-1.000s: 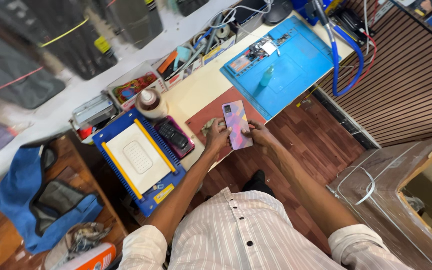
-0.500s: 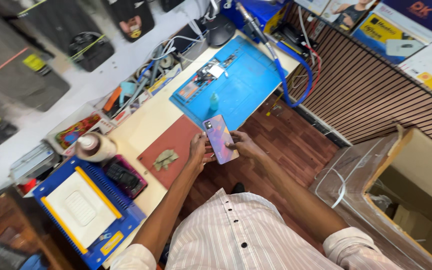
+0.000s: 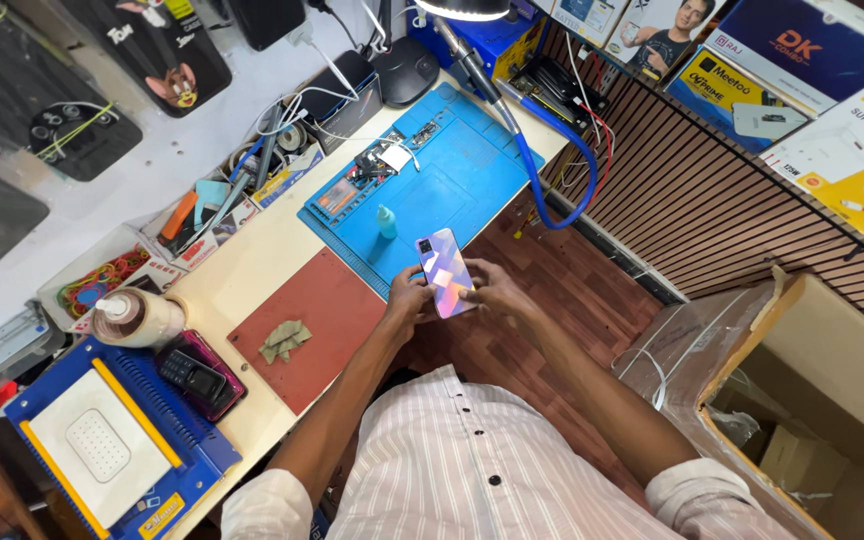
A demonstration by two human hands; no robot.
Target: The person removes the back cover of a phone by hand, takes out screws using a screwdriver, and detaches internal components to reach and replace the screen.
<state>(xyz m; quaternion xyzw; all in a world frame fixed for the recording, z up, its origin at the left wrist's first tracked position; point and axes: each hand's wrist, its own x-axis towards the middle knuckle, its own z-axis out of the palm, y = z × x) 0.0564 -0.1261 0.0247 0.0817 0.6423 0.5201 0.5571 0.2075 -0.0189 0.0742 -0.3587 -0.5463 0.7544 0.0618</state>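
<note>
A smartphone [image 3: 445, 272] with a shiny iridescent back is held back-up between both my hands, just off the front edge of the workbench. My left hand [image 3: 408, 301] grips its left edge and my right hand [image 3: 489, 291] holds its right edge. Right behind the phone lies a blue repair mat [image 3: 462, 185] with a small teal bottle [image 3: 386, 222] and loose parts on it. A dark red mat [image 3: 327, 315] with a crumpled cloth [image 3: 284, 341] lies to the left.
A blue and white heating plate [image 3: 102, 445], a keypad phone [image 3: 192, 378] and a tape roll with a bottle [image 3: 137, 318] sit at the left. Tool trays [image 3: 202, 215] line the wall. A lamp arm [image 3: 542, 165] bends over the mat. An open cardboard box [image 3: 812, 400] stands at the right.
The view has swung left to right, so the bench now sits further left. The phone stays in both hands, now near the blue mat's front edge.
</note>
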